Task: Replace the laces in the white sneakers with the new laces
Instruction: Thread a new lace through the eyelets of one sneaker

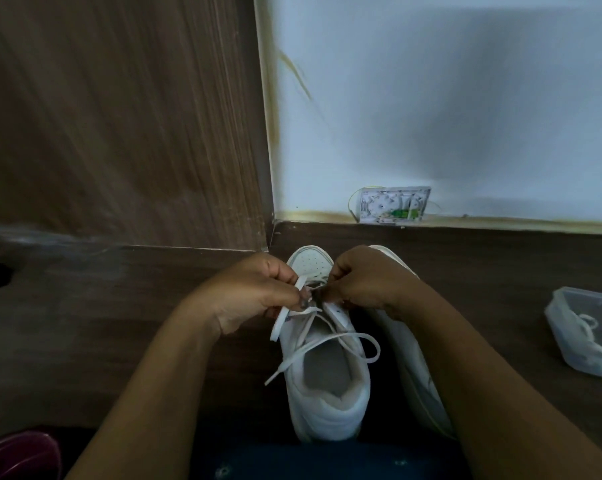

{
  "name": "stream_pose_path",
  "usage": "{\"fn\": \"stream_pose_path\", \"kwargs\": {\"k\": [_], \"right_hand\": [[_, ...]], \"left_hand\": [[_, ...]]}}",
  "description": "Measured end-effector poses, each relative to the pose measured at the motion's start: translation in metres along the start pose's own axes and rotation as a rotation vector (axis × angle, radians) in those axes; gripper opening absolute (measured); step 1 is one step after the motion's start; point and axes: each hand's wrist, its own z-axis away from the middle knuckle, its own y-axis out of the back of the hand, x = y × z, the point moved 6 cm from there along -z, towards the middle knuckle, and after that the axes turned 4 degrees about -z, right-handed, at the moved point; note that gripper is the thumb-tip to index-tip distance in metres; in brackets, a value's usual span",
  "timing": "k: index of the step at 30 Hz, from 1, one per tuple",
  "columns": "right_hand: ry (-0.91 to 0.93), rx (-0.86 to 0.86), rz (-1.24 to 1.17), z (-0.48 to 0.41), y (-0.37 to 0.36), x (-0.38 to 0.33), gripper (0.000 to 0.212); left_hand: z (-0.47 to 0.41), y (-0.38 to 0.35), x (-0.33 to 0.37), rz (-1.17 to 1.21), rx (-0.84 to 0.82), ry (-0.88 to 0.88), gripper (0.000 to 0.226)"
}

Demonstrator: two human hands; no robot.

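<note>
Floor (500,271) of dark wood-grain, bounded far by a white wall (465,98) and far-left by a brown wood-grain panel (119,116); a small opened wall box (393,204) sits at the foot of the wall.

Two white sneakers stand side by side at centre, toes pointing far. The left sneaker (327,393) is in full view. The right sneaker (410,358) touches or stands just beside it and is partly hidden by the right forearm. A clear plastic container (566,292) lies well apart at the right edge, with a coiled white lace (590,323) inside.

Both hands meet over the eyelet rows of the left sneaker. The left hand (258,289) is closed, pinching a flat strand of the lace (327,341) between thumb and fingers. The right hand (365,278) is curled, its fingertips appearing to pinch the same lace at the eyelets; the exact contact is blurred. The loose ends of this lace trail near, across the open collar and down the left side of the shoe.

Step in hand, as judged: working the lace through the middle eyelets of the left sneaker. Whether this is the old lace coming out or the new one going in cannot be told. The next move calls for a fine pinch on the lace tip and a steady pull through one eyelet while the other hand steadies the eyelet row. The right sneaker appears unattended.
</note>
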Motion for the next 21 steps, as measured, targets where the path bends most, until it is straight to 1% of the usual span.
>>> {"fn": "stream_pose_path", "kwargs": {"k": [2, 5, 9, 12, 16, 19, 21], "right_hand": [[0.041, -0.013, 0.003, 0.003, 0.0, -0.005, 0.02], [0.054, -0.051, 0.046, 0.002, -0.004, -0.009, 0.011], [0.012, -0.122, 0.145, -0.002, -0.012, -0.006, 0.019], [-0.052, -0.173, 0.056, 0.0, -0.014, -0.002, 0.016], [-0.172, -0.189, -0.295, -0.001, -0.016, 0.014, 0.033], [-0.225, -0.195, -0.367, 0.0, -0.018, 0.016, 0.032], [-0.235, -0.192, -0.4, 0.001, -0.018, 0.014, 0.031]], "left_hand": [[-0.001, 0.001, -0.003, 0.015, 0.002, 0.031, 0.035], [0.0, 0.005, -0.006, -0.042, 0.001, 0.046, 0.024], [0.006, 0.003, -0.009, -0.065, -0.109, 0.039, 0.003], [0.008, 0.006, -0.012, -0.119, -0.162, 0.048, 0.014], [0.009, 0.004, -0.014, -0.212, -0.206, 0.058, 0.02], [0.008, 0.003, -0.013, -0.234, -0.212, 0.052, 0.024], [0.008, 0.001, -0.011, -0.171, -0.201, 0.044, 0.017]]}}
